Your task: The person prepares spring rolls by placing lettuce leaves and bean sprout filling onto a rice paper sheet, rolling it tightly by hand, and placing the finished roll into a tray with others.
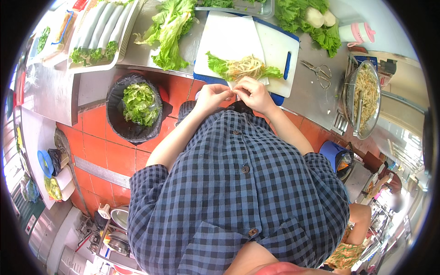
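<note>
My left hand (213,98) and my right hand (253,95) meet at the counter's front edge. Their fingertips pinch the near corner of a thin white sheet (229,37), which lies flat on a blue-edged white cutting board (280,44). Across the sheet's near part rests a lettuce leaf (217,65), its other end showing at the right. A heap of pale shredded filling with orange bits (245,67) sits on top of the leaf. My fingers hide part of the pinched corner.
Left of the board lie loose lettuce leaves (173,34) and a white tray of wrapped rolls (122,51). To the right are scissors (319,73) and a steel bowl of shredded filling (366,99). Below stands a lined bin (115,117) holding lettuce scraps. Another person (359,220) is behind.
</note>
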Motion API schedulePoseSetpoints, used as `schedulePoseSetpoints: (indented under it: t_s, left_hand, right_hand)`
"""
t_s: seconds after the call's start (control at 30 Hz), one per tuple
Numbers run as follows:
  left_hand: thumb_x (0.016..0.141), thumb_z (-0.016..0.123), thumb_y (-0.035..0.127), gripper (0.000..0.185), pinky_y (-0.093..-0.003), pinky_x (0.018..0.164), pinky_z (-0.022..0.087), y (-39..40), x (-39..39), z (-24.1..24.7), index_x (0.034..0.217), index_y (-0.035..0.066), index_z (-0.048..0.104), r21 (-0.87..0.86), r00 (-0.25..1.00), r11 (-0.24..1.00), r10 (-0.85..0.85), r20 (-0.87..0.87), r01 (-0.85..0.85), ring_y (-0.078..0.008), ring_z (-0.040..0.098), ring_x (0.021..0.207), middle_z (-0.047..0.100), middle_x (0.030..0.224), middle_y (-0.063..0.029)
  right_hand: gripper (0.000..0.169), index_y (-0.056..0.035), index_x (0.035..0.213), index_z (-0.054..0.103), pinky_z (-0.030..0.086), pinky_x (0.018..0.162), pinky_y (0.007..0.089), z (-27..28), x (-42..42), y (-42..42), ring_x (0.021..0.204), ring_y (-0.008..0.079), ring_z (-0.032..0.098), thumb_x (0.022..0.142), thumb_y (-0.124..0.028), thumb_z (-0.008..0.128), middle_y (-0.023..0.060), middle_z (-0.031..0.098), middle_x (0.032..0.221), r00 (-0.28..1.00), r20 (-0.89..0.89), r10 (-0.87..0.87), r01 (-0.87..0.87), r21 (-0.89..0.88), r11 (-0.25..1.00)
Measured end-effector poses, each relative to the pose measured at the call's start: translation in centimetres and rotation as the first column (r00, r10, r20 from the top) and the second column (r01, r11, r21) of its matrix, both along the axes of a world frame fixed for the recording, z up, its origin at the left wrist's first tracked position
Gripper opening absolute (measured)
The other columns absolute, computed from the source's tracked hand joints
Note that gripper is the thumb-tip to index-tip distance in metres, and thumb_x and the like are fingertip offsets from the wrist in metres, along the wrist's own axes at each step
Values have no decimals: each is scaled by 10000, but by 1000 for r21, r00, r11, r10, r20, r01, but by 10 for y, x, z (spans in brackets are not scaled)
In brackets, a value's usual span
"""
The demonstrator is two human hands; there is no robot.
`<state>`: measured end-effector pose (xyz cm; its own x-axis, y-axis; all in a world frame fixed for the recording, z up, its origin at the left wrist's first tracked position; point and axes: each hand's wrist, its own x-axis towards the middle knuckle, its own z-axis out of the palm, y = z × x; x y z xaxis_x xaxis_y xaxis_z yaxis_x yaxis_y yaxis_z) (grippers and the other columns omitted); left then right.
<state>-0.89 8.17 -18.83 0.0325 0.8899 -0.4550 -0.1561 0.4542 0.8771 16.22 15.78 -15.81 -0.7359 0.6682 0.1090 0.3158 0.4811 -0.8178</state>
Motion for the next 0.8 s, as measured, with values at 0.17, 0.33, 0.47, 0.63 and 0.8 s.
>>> schedulePoseSetpoints:
  t_s: [0.17,0.33,0.47,0.63,0.8]
  left_hand:
    - [821,664,148,205,-209,608,468,-1,2,-7,915,-33,668,44,1000,999,29,8,-29,-80,621,728,687,829,-63]
    - [791,656,148,224,-243,702,498,0,5,-12,897,-48,674,47,997,997,58,54,-61,-107,629,731,685,797,-85]
    - [783,651,148,222,-238,689,494,1,5,-13,886,-47,670,52,997,997,57,59,-60,-100,620,719,680,786,-76]
    - [779,643,147,212,-234,684,492,2,5,-15,865,-46,662,25,998,998,50,43,-51,-101,616,710,676,782,-74]
    - [799,638,146,212,-234,685,492,1,5,-24,885,-47,657,32,987,996,75,145,-80,-103,613,711,674,797,-73]
  right_hand:
    - [44,-9,805,625,472,627,318,3,0,0,706,234,595,782,-47,628,106,590,785,998,18,-58,60,-241,969]
    - [59,-5,835,613,474,634,315,8,-1,-1,715,237,597,797,-50,618,113,588,809,997,45,-56,63,-166,984]
    - [66,2,848,603,475,644,313,4,-1,-2,724,232,596,810,-52,605,114,578,816,996,51,-75,84,-193,978]
    - [76,4,835,603,474,644,308,6,-1,3,721,218,593,806,-65,612,110,571,803,995,70,-70,83,-207,975]
    - [82,7,829,611,473,645,298,9,-1,6,716,208,588,806,-72,613,104,575,808,995,90,-43,62,-219,974]
